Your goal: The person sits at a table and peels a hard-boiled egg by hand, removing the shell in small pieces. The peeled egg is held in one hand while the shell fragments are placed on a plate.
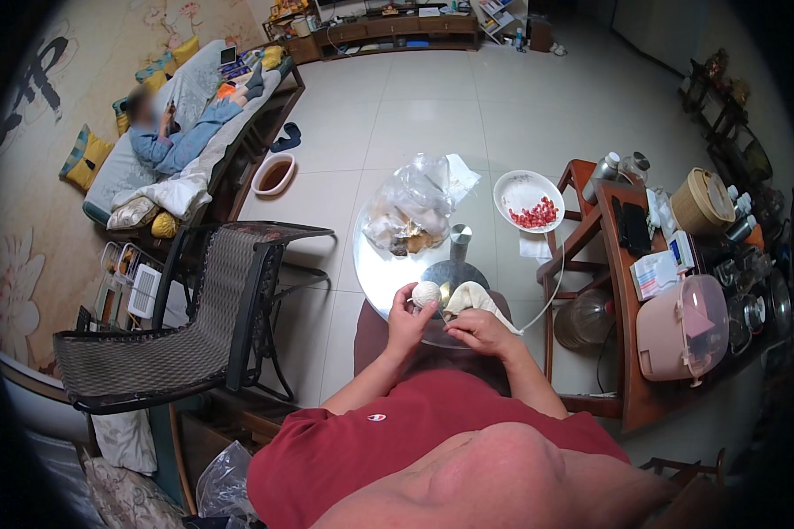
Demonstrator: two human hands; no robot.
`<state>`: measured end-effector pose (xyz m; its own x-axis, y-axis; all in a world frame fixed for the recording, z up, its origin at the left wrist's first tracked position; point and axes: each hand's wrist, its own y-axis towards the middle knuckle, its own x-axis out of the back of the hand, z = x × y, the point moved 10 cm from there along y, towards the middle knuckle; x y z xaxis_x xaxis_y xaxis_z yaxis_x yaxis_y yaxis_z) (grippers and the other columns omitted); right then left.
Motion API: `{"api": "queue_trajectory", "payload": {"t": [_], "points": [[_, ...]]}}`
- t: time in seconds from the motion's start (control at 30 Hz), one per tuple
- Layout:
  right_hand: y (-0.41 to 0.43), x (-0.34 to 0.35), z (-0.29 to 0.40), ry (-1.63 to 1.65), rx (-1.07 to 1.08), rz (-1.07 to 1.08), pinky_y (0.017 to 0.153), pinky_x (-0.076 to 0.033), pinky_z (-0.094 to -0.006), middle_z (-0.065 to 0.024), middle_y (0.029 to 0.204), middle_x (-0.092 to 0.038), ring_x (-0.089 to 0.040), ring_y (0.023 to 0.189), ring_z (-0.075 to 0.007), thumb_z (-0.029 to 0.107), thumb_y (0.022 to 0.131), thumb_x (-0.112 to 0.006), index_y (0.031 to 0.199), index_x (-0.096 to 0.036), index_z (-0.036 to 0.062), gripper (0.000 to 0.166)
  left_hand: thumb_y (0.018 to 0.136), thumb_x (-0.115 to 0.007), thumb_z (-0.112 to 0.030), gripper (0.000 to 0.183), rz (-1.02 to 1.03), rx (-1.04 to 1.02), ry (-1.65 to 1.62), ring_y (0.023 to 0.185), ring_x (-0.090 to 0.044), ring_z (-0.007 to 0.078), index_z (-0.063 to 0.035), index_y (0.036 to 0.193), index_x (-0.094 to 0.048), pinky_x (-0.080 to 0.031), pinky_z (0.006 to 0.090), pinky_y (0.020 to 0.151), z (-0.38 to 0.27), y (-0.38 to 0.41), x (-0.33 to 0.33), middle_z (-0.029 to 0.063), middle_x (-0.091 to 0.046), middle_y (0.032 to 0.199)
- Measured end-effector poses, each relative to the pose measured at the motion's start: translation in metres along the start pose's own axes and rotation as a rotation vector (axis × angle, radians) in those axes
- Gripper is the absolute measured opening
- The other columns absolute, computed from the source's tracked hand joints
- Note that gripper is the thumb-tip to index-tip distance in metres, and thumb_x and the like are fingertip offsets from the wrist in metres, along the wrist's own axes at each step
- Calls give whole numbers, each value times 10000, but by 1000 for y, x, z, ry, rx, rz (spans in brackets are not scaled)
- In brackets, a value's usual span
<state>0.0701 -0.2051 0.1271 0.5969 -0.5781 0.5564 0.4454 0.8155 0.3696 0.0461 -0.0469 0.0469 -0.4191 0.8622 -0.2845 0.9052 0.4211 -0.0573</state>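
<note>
My left hand (407,324) holds a ball of cream yarn (426,295) over the near edge of a round glass table (364,261). Close to its right, my right hand (480,330) pinches something thin, too small to tell. A cream knitted or cloth piece (471,297) lies just beyond the right fingers. Farther back on the glass sit clear plastic bags (420,192) with brown and white contents. At the table's right stands a white bowl (519,192) with red beads or small fruits (534,215).
A woven recliner (205,297) stands at left, a person (172,135) lies on a sofa beyond. The wooden side table (625,390) at right bears a pink box (665,330), bottles and a round basket (701,202). A basin of brown liquid (274,175) is on the floor.
</note>
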Motion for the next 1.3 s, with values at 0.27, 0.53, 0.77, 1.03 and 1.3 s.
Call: {"api": "queue_trajectory", "payload": {"t": [0.27,0.53,0.77,1.03,1.3], "points": [[4,15,1,20,-33,-31,686,-496,-397,-111,809,-640,-639,763,-307,122,902,-709,916,-709,36,87,851,-823,-167,655,108,-162,563,1106,-635,185,-31,1414,-516,-555,296,887,-10,-6,-13,114,-623,1233],[9,31,4,-54,9,-93,707,-500,-412,-101,838,-649,-642,793,-319,114,858,-723,886,-692,48,77,918,-750,-117,645,468,20,331,1156,-597,159,-41,1486,-455,-517,319,981,27,-16,-39,78,-593,1329],[12,30,5,-55,19,-81,691,-496,-414,-94,820,-633,-638,781,-309,113,851,-724,868,-687,54,71,902,-754,-87,635,537,71,227,1205,-575,149,-40,1470,-474,-491,315,1029,19,-25,-54,81,-588,1351],[4,31,-21,123,-122,-146,721,-513,-360,-105,858,-665,-653,801,-265,127,895,-712,929,-708,20,112,875,-786,-106,651,553,115,184,1096,-599,117,-47,1451,-490,-519,293,932,22,-26,-57,71,-588,1301],[-8,32,-48,195,-212,-256,744,-518,-340,-111,872,-683,-666,807,-242,201,962,-673,942,-719,15,193,864,-723,0,737,684,172,-65,1207,-576,187,-43,1512,-374,-497,341,1014,3,-37,-74,106,-579,1325]]}}
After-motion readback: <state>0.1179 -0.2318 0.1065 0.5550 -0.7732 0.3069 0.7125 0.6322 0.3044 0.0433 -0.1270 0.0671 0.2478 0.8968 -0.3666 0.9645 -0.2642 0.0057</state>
